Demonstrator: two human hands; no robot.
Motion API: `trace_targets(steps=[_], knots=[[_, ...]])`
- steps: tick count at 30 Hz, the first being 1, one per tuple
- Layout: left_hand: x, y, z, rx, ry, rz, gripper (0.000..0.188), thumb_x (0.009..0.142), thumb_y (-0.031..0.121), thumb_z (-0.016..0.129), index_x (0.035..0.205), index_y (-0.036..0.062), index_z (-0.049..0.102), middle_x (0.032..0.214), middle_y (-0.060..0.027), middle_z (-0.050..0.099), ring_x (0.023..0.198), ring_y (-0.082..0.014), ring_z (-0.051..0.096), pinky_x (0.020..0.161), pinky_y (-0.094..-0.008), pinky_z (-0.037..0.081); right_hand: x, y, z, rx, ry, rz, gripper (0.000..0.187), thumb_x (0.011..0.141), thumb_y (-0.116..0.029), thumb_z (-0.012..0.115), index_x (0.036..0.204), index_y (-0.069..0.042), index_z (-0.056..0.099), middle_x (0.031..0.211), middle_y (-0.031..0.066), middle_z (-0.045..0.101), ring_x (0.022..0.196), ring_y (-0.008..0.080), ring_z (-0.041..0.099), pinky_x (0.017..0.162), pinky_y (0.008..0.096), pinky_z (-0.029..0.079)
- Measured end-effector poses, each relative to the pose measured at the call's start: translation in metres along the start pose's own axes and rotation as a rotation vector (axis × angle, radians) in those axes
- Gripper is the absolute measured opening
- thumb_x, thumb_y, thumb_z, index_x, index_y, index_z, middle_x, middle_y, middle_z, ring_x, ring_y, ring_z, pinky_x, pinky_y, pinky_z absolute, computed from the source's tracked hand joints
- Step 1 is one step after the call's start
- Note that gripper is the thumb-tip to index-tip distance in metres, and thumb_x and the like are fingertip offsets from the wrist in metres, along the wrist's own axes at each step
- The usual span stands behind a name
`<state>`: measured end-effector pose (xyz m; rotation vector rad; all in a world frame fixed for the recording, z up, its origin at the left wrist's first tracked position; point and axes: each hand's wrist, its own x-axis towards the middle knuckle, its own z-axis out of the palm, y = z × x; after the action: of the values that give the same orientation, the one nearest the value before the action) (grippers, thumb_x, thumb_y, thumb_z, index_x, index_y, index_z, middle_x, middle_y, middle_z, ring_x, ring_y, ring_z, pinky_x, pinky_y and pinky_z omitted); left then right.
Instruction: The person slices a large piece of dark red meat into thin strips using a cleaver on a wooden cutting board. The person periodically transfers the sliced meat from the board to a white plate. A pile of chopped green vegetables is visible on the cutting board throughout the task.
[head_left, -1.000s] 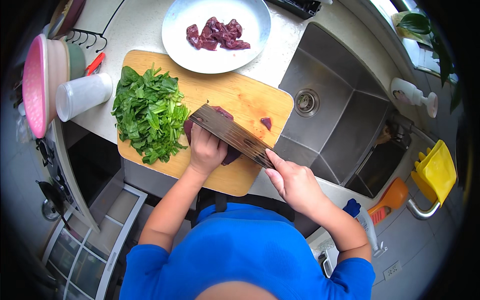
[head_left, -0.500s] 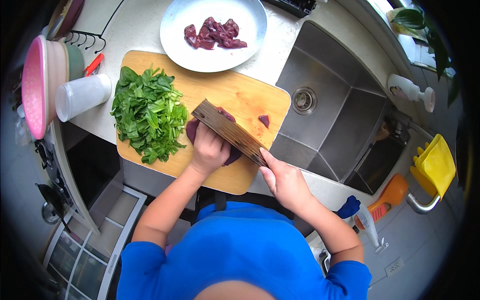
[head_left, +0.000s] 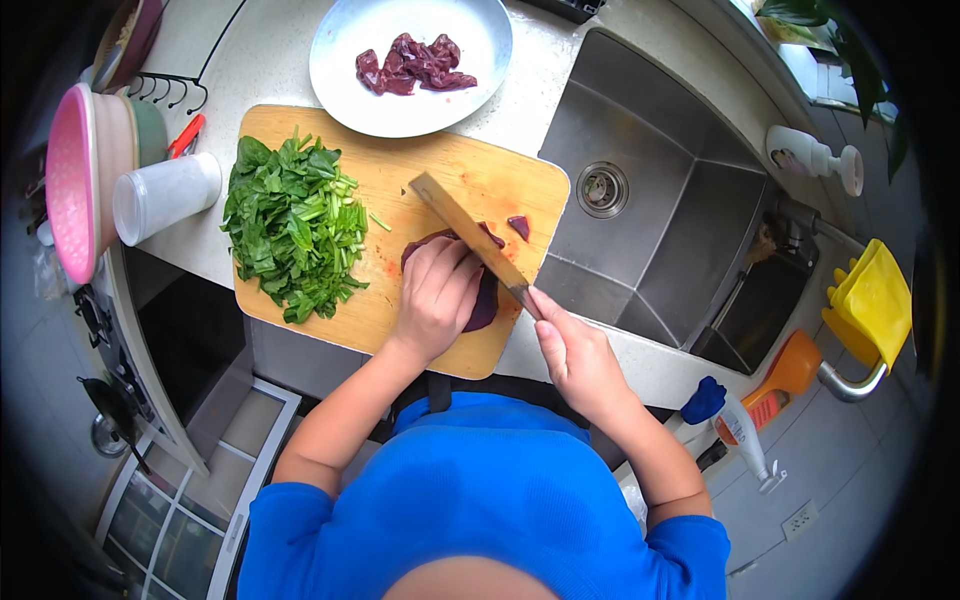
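Left hand (head_left: 436,298) lies flat on dark red meat (head_left: 483,300) (likely liver); right hand (head_left: 575,360) grips the cleaver (head_left: 468,229) just beside it.

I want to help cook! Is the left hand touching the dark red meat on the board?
Touching. The head view shows the left hand pressed flat on the dark red meat, fingers covering most of it.

one plate (head_left: 330,60), perhaps two boards (head_left: 400,170)
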<state>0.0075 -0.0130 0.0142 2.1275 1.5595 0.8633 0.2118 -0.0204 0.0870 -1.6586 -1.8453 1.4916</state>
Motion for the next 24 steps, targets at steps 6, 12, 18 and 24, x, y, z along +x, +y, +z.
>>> trace_targets(steps=[6, 12, 18, 24], knots=[[-0.013, -0.015, 0.015, 0.031, 0.03, 0.012, 0.024, 0.073, 0.002, 0.068, 0.095, -0.0063, 0.065, 0.103, -0.0184, 0.062, 0.101, -0.0376, 0.057, 0.088, -0.0474, 0.047, -0.007, 0.007, 0.008, -0.15, 0.007, 0.008, 0.041, 0.095, -0.027, 0.057, 0.128, -0.004, 0.053, 0.086, 0.0209, 0.067, 0.075, 0.039, 0.067, 0.066, 0.0446, 0.055], [-0.011, -0.014, 0.017, 0.014, 0.038, 0.025, 0.025, 0.071, 0.004, 0.069, 0.095, -0.0032, 0.067, 0.098, -0.0143, 0.063, 0.098, -0.0361, 0.058, 0.087, -0.0441, 0.048, 0.051, -0.015, 0.031, -0.178, 0.032, -0.079, 0.041, 0.095, -0.032, 0.055, 0.126, -0.004, 0.055, 0.083, 0.0214, 0.067, 0.073, 0.04, 0.066, 0.066, 0.0472, 0.054], [-0.011, -0.014, 0.015, 0.044, 0.098, 0.012, 0.027, 0.071, 0.0, 0.069, 0.098, -0.0015, 0.067, 0.103, -0.0136, 0.065, 0.102, -0.0313, 0.059, 0.088, -0.0415, 0.048, 0.022, 0.008, 0.003, -0.044, 0.064, 0.009, 0.04, 0.096, -0.029, 0.054, 0.127, -0.003, 0.054, 0.087, 0.0236, 0.067, 0.08, 0.0416, 0.065, 0.07, 0.0478, 0.053], [-0.009, -0.017, 0.012, 0.042, 0.076, 0.04, 0.03, 0.07, 0.003, 0.07, 0.099, -0.0037, 0.066, 0.101, -0.0146, 0.066, 0.098, -0.034, 0.061, 0.085, -0.0419, 0.048, -0.023, 0.0, -0.002, -0.169, -0.023, -0.002, 0.044, 0.093, -0.027, 0.06, 0.13, -0.004, 0.052, 0.075, 0.0184, 0.063, 0.064, 0.0368, 0.064, 0.058, 0.0452, 0.053]])
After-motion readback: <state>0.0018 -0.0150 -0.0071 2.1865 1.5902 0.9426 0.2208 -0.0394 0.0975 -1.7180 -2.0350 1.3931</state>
